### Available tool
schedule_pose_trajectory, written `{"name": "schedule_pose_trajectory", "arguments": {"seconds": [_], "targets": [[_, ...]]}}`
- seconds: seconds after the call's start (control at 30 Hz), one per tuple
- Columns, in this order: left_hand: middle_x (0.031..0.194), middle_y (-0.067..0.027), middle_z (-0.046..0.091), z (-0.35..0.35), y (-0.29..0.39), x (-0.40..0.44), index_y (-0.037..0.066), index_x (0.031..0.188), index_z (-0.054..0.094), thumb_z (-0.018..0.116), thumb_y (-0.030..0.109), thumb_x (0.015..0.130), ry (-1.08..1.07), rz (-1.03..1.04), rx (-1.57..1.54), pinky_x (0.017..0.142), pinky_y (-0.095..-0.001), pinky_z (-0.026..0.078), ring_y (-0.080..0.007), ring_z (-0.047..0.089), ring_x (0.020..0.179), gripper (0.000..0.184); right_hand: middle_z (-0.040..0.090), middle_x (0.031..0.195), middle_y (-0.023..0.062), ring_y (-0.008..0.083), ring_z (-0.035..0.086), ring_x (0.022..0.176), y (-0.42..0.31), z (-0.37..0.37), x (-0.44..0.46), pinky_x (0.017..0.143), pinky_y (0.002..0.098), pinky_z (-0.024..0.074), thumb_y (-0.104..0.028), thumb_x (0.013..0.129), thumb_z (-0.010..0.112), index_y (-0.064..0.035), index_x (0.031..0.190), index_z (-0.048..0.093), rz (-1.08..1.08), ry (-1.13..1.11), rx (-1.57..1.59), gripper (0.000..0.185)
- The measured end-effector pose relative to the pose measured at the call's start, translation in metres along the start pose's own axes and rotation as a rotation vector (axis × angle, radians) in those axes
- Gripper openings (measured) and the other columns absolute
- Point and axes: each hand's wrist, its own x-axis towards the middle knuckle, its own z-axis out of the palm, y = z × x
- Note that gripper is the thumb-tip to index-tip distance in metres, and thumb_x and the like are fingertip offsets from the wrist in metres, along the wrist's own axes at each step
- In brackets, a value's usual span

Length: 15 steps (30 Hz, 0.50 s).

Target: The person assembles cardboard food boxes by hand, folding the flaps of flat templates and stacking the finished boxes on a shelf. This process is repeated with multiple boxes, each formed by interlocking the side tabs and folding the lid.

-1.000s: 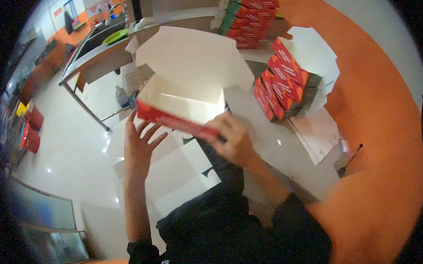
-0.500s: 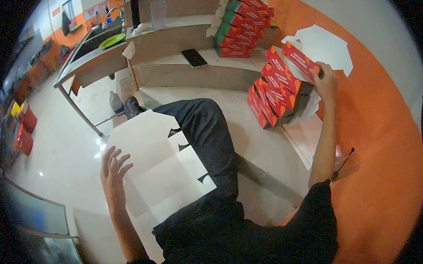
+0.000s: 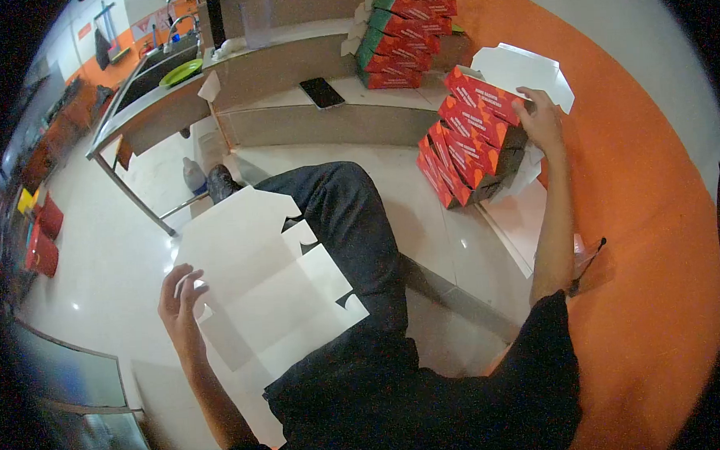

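Note:
A flat white cardboard box blank (image 3: 258,268) with notched tabs lies across my lap. My left hand (image 3: 180,303) is at its left edge, fingers loosely curved and apart, not closed on the card. At the right, my right hand (image 3: 542,119) grips the end of a folded red box (image 3: 490,93). That box lies on top of a stack of red printed boxes (image 3: 464,154). Behind it, another white blank (image 3: 521,69) leans near the orange wall.
A second stack of red and green boxes (image 3: 397,45) stands on the upper step. A black phone (image 3: 321,92) lies left of it. Farther left are a metal sink counter (image 3: 145,101), a green plate (image 3: 181,72) and a plastic bottle (image 3: 193,176).
My right hand has lowered the red box leftward onto the stack, where it now lies level with the others. My left hand has shifted slightly down and left.

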Motion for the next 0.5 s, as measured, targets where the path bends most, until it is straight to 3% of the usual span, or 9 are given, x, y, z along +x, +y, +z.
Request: {"name": "schedule_pose_trajectory", "arguments": {"seconds": [0.07, 0.13, 0.17, 0.2, 0.27, 0.33, 0.4, 0.43, 0.5], "targets": [[0.115, -0.0158, 0.055, -0.015, -0.020, -0.003, -0.003, 0.117, 0.053, 0.057, 0.014, 0.089, 0.070, 0.126, 0.217, 0.078, -0.0337, 0.051, -0.0255, 0.058, 0.102, 0.033, 0.063, 0.096, 0.0151, 0.0280, 0.061, 0.092, -0.018, -0.003, -0.015, 0.080, 0.0360, 0.0483, -0.024, 0.082, 0.065, -0.0047, 0.106, 0.063, 0.038, 0.116, 0.005, 0.031], [0.116, -0.0157, 0.054, -0.029, -0.042, -0.012, -0.004, 0.118, 0.052, 0.057, 0.010, 0.089, 0.172, 0.325, 0.543, 0.080, -0.0334, 0.051, -0.0251, 0.057, 0.105, 0.033, 0.064, 0.093, 0.0119, 0.0223, 0.062, 0.084, -0.073, 0.000, -0.051, 0.072, 0.0324, 0.0495, -0.021, 0.084, 0.064, -0.0053, 0.103, 0.064, 0.272, 0.109, 0.316, 0.025], [0.116, -0.0156, 0.054, -0.035, -0.057, -0.022, -0.004, 0.119, 0.051, 0.057, 0.010, 0.089, 0.209, 0.270, 0.533, 0.080, -0.0334, 0.050, -0.0243, 0.056, 0.106, 0.034, 0.064, 0.090, 0.0093, 0.0169, 0.061, 0.078, -0.086, 0.020, -0.076, 0.066, 0.0289, 0.0487, -0.017, 0.084, 0.064, -0.0059, 0.101, 0.064, 0.188, 0.144, 0.336, 0.020], [0.116, -0.0156, 0.054, -0.040, -0.071, -0.034, -0.004, 0.121, 0.050, 0.057, 0.010, 0.089, 0.246, 0.215, 0.522, 0.081, -0.0335, 0.050, -0.0236, 0.055, 0.107, 0.035, 0.064, 0.088, 0.0088, 0.0147, 0.060, 0.076, -0.107, 0.043, -0.108, 0.065, 0.0280, 0.0481, -0.013, 0.083, 0.064, -0.0051, 0.099, 0.064, 0.172, 0.083, 0.575, 0.018], [0.118, -0.0162, 0.054, -0.045, -0.087, -0.057, -0.004, 0.124, 0.047, 0.057, 0.012, 0.089, 0.245, 0.042, 0.410, 0.084, -0.0337, 0.048, -0.0228, 0.054, 0.108, 0.039, 0.064, 0.085, 0.0066, 0.0132, 0.059, 0.073, -0.146, 0.093, -0.172, 0.064, 0.0275, 0.0485, -0.011, 0.080, 0.068, -0.0028, 0.100, 0.062, 0.133, -0.248, 0.767, 0.022], [0.121, -0.0174, 0.053, -0.042, -0.089, -0.086, -0.005, 0.127, 0.044, 0.057, 0.014, 0.090, 0.167, -0.207, 0.218, 0.087, -0.0340, 0.046, -0.0227, 0.054, 0.108, 0.044, 0.065, 0.091, 0.0128, 0.0161, 0.060, 0.066, -0.205, 0.124, -0.219, 0.063, 0.0299, 0.0504, -0.020, 0.078, 0.071, -0.0010, 0.107, 0.061, 0.360, -0.535, 0.896, 0.036], [0.122, -0.0184, 0.052, -0.041, -0.100, -0.104, -0.007, 0.128, 0.041, 0.056, 0.016, 0.091, 0.151, -0.254, 0.195, 0.089, -0.0335, 0.045, -0.0231, 0.053, 0.108, 0.047, 0.064, 0.103, 0.0197, 0.0214, 0.064, 0.075, -0.256, 0.143, -0.264, 0.068, 0.0326, 0.0525, -0.027, 0.079, 0.070, 0.0029, 0.115, 0.056, 0.355, -0.656, 1.000, 0.049], [0.122, -0.0189, 0.052, -0.044, -0.103, -0.110, -0.008, 0.129, 0.040, 0.056, 0.018, 0.091, 0.143, -0.280, 0.188, 0.090, -0.0333, 0.044, -0.0233, 0.053, 0.108, 0.048, 0.064, 0.101, 0.0166, 0.0198, 0.064, 0.083, -0.275, 0.162, -0.292, 0.075, 0.0331, 0.0514, -0.020, 0.079, 0.071, 0.0013, 0.119, 0.054, 0.100, -0.386, 0.815, 0.048], [0.121, -0.0190, 0.052, -0.044, -0.104, -0.112, -0.010, 0.127, 0.040, 0.053, 0.020, 0.092, 0.074, -0.290, 0.160, 0.089, -0.0317, 0.043, -0.0231, 0.053, 0.106, 0.048, 0.064, 0.100, 0.0168, 0.0207, 0.063, 0.085, -0.294, 0.159, -0.297, 0.076, 0.0339, 0.0506, -0.017, 0.080, 0.070, 0.0004, 0.121, 0.052, 0.142, -0.334, 0.683, 0.048]]}}
